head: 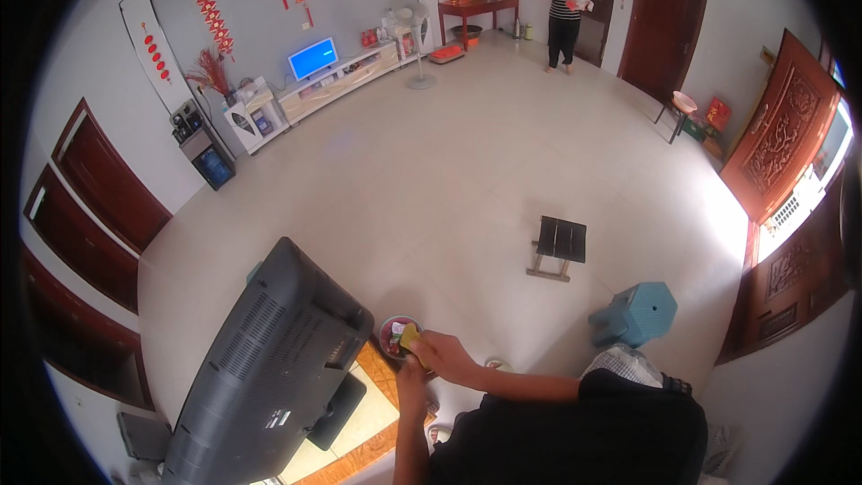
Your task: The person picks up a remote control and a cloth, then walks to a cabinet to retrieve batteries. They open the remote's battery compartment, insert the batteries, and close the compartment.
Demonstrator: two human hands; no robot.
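My right hand [439, 354] pinches a yellow-green piece [409, 335], perhaps fruit or peel; it is too small to name surely. Just below, my left hand [411, 380] is raised close against the right one, and its fingertips are partly hidden. Both hands are over the near side of a round bin [384, 322] with a reddish inside, which holds some wrappers or scraps. To the left, a large black television [269, 350] stands with its vented back towards me, on a tan and orange-brown patterned tabletop [369, 441].
A dark folding stool [562, 240] and a blue-green plastic stool [643, 315] stand on the tiled floor. At the back, a person [564, 13] in a striped top stands near a red table [478, 8]. A fan [419, 47] is beside the low television cabinet [343, 81].
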